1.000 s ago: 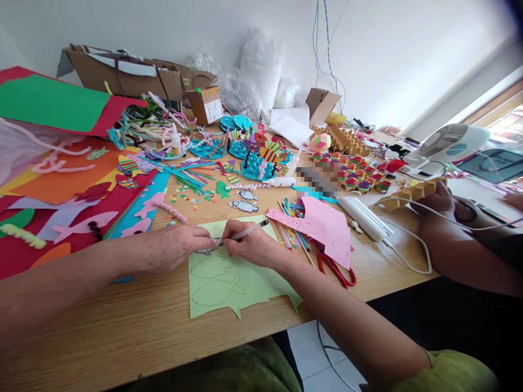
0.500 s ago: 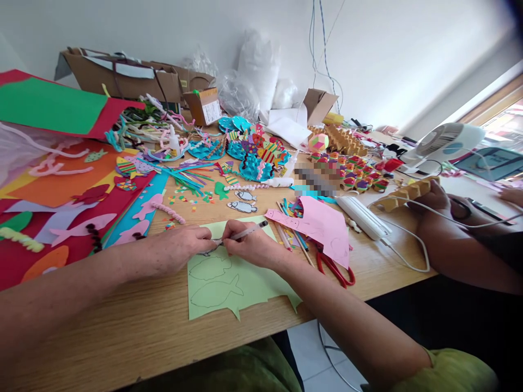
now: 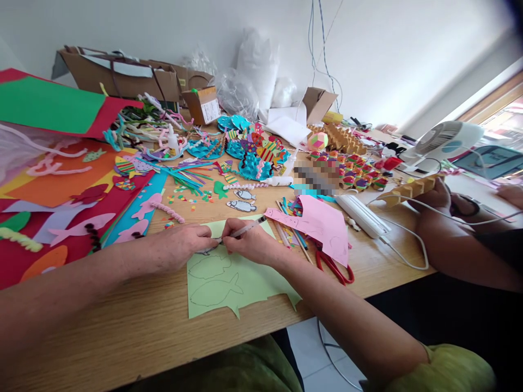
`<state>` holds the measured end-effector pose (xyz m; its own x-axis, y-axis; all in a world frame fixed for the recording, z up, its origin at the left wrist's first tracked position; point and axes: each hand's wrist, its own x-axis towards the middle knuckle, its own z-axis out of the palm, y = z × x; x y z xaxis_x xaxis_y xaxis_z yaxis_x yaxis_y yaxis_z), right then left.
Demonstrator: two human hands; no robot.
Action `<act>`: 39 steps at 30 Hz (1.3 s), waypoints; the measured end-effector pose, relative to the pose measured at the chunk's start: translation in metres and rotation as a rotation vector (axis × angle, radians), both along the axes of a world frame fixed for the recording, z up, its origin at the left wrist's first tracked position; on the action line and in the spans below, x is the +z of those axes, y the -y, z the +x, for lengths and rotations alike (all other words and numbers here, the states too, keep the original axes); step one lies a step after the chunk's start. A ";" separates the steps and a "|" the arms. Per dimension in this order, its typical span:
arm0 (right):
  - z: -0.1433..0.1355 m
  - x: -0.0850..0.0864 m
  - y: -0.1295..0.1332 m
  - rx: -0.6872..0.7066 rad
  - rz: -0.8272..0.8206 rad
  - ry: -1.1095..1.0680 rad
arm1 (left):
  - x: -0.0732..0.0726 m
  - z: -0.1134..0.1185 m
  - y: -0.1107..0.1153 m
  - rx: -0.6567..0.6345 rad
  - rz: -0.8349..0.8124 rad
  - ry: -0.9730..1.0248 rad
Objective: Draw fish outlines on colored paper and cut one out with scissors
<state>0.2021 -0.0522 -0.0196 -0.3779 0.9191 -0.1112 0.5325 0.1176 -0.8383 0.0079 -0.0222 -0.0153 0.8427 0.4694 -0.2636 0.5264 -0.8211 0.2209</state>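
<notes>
Sheet of light green paper lies on the wooden table in front of me, with two fish outlines drawn on its lower left part. My left hand presses its fingertips on a small paper fish cutout at the sheet's upper part; most of the cutout is hidden under the fingers. Wrapped round a pen, my right hand is closed, and the pen's tip meets the cutout's edge close to my left fingertips. Two more white fish cutouts lie just beyond the green sheet.
Pink paper lies over red-handled scissors at the right. A white glue gun-like device with a cable sits farther right. Coloured sheets fill the left. Another person's hand holds a yellow carton piece.
My hands stay at nearly the same spot on the green sheet, the pen shifting only slightly. At the right, the other person's hands have moved a little; the dark scissors there show less.
</notes>
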 end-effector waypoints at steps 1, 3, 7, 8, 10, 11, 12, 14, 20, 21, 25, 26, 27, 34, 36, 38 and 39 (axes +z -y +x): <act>0.000 0.000 0.000 -0.001 -0.003 -0.002 | 0.002 0.001 0.000 -0.005 -0.001 -0.006; 0.000 -0.001 0.000 -0.002 -0.002 -0.002 | 0.004 0.003 0.000 -0.015 -0.005 -0.008; 0.000 0.000 0.001 -0.007 0.015 0.008 | 0.003 0.002 0.000 -0.028 0.012 0.015; 0.000 0.001 0.002 -0.010 0.018 0.014 | 0.001 0.001 -0.001 -0.033 0.022 0.027; 0.001 0.003 0.004 -0.021 0.017 0.028 | -0.003 -0.001 -0.001 -0.040 0.039 0.046; 0.001 0.004 0.005 -0.028 0.012 0.032 | -0.004 -0.001 -0.002 -0.041 0.044 0.053; 0.001 0.004 0.005 -0.035 0.003 0.034 | -0.006 -0.002 -0.002 -0.039 0.048 0.060; 0.002 0.005 0.007 -0.045 -0.015 0.034 | -0.008 -0.002 -0.003 -0.039 0.051 0.074; 0.006 0.004 0.009 -0.060 -0.021 0.028 | -0.013 -0.003 -0.004 -0.043 0.050 0.107; 0.006 0.003 0.009 -0.063 -0.023 0.026 | -0.014 -0.004 -0.004 -0.037 0.046 0.120; 0.008 0.002 0.009 -0.080 -0.041 0.008 | -0.014 -0.003 -0.003 -0.018 0.041 0.142; 0.008 0.002 0.009 -0.083 -0.048 0.000 | -0.013 -0.002 -0.003 -0.012 0.041 0.143; 0.008 0.002 0.009 -0.086 -0.053 -0.008 | -0.012 -0.001 -0.002 -0.005 0.041 0.146; 0.008 0.002 0.008 -0.103 -0.037 0.016 | -0.010 0.002 -0.002 0.018 0.017 0.164; 0.008 0.002 0.009 -0.106 -0.033 0.012 | -0.010 0.002 -0.001 0.008 0.035 0.134; 0.007 0.001 0.009 -0.111 -0.038 0.001 | -0.009 0.003 -0.001 -0.010 0.064 0.087; 0.007 0.001 0.009 -0.115 -0.039 -0.001 | -0.009 0.003 -0.001 -0.020 0.076 0.066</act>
<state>0.2095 -0.0610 -0.0184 -0.2704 0.9514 -0.1474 0.5397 0.0230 -0.8416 0.0113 -0.0216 -0.0239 0.8665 0.4688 -0.1714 0.4960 -0.8471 0.1909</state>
